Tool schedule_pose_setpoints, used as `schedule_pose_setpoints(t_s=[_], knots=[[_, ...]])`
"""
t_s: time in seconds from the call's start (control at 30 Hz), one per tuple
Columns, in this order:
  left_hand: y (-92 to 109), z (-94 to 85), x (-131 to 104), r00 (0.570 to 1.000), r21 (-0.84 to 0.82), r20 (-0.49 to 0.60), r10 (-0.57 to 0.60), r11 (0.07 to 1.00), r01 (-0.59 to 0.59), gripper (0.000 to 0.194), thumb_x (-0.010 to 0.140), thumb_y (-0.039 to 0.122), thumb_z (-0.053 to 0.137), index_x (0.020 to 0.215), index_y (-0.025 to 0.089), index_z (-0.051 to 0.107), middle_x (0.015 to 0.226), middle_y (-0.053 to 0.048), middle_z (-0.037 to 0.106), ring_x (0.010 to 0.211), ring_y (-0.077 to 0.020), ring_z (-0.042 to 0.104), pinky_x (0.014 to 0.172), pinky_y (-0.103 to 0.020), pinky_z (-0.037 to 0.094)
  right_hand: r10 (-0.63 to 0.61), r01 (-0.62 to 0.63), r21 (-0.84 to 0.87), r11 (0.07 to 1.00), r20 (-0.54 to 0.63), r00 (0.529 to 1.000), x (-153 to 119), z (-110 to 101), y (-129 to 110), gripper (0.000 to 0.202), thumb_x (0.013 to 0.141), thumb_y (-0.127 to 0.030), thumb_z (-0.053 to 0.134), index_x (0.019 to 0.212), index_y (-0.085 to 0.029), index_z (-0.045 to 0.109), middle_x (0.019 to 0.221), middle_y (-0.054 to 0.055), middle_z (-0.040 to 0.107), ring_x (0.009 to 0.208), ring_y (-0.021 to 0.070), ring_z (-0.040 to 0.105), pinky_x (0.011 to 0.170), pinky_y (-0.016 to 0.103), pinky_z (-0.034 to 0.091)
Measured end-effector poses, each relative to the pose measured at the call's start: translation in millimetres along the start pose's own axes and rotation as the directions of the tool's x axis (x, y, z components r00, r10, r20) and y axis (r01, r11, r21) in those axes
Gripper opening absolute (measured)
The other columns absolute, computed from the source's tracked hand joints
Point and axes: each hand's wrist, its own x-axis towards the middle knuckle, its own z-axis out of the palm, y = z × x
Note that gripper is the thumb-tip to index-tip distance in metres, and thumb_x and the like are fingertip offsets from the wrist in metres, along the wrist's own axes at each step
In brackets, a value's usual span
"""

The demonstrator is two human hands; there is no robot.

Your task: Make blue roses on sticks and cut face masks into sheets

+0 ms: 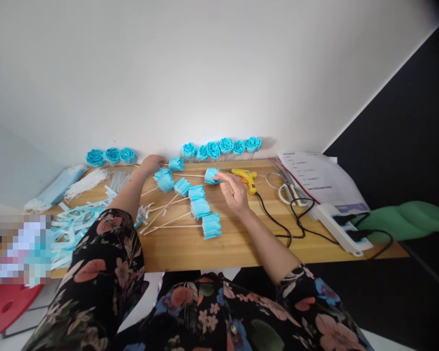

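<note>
In the head view: could nudge the glue gun (246, 178) carelessly, or crumple the blue flower (211, 176) by pressing hard. Lies at the fingertips of the loosely spread right hand (234, 191). With a second flower (176, 164) just right of the left hand (154, 164), cannot tell whether pinching its stem.

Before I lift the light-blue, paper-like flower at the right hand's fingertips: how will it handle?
The light-blue, cup-shaped flower head is probably light and easily crushed: its petals look like thin paper. Its slim, pale wooden stick should be fairly stiff, as it lies straight. Pushed, it may pivot rather than roll straight, with the wide head at one end.
</note>
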Motion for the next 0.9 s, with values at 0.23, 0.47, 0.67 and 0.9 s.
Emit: schedule_pose_setpoints(t_s=[0.23, 0.47, 0.67, 0.9], knots=[[-9, -5.3, -22, 0.995, -0.075, -0.095, 0.006, 0.997, -0.013, 0.046, 0.079, 0.013, 0.043, 0.112, 0.014, 0.076, 0.119, -0.012, 0.072, 0.108, -0.0258, 0.066, 0.088, -0.029, 0.047, 0.013, -0.014, -0.013, 1.000, -0.081, 0.997, 0, -1, 5, 0.034, 0.102, -0.035, 0.042, 0.127, -0.024, 0.063, 0.111, 0.008, 0.075, 0.107, 0.0238, 0.068, 0.098, 0.045, 0.052], [24, -28.7, -59, 0.946, -0.249, -0.325, 0.015, 0.963, -0.101, 0.043, 0.089, 0.024, 0.040, 0.110, 0.015, 0.076, 0.115, -0.012, 0.074, 0.106, -0.0263, 0.067, 0.094, -0.035, 0.049, 0.243, -0.236, 0.058, 0.970, -0.302, 0.922, 3, -3, 27, 0.039, 0.100, -0.045, 0.046, 0.131, -0.026, 0.059, 0.118, 0.009, 0.073, 0.110, 0.0232, 0.067, 0.102, 0.044, 0.051], [102, -33.3, -45, 0.920, -0.203, -0.151, 0.361, 0.900, -0.386, 0.037, 0.091, 0.033, 0.049, 0.114, 0.021, 0.074, 0.120, -0.008, 0.072, 0.110, -0.0250, 0.065, 0.095, -0.032, 0.047, 0.279, -0.271, 0.070, 0.960, -0.318, 0.906, 2, 0, 41, 0.039, 0.100, -0.045, 0.045, 0.129, -0.023, 0.059, 0.113, 0.009, 0.074, 0.105, 0.0198, 0.069, 0.097, 0.039, 0.054], [133, -16.6, -14, 0.935, -0.109, 0.085, 0.344, 0.936, -0.334, 0.033, 0.080, 0.023, 0.057, 0.106, 0.023, 0.077, 0.109, -0.006, 0.076, 0.094, -0.0239, 0.068, 0.078, -0.027, 0.046, 0.300, -0.297, 0.055, 0.953, -0.294, 0.908, -1, 3, 53, 0.041, 0.100, -0.047, 0.043, 0.128, -0.022, 0.060, 0.107, 0.009, 0.076, 0.101, 0.0198, 0.070, 0.095, 0.037, 0.054]])
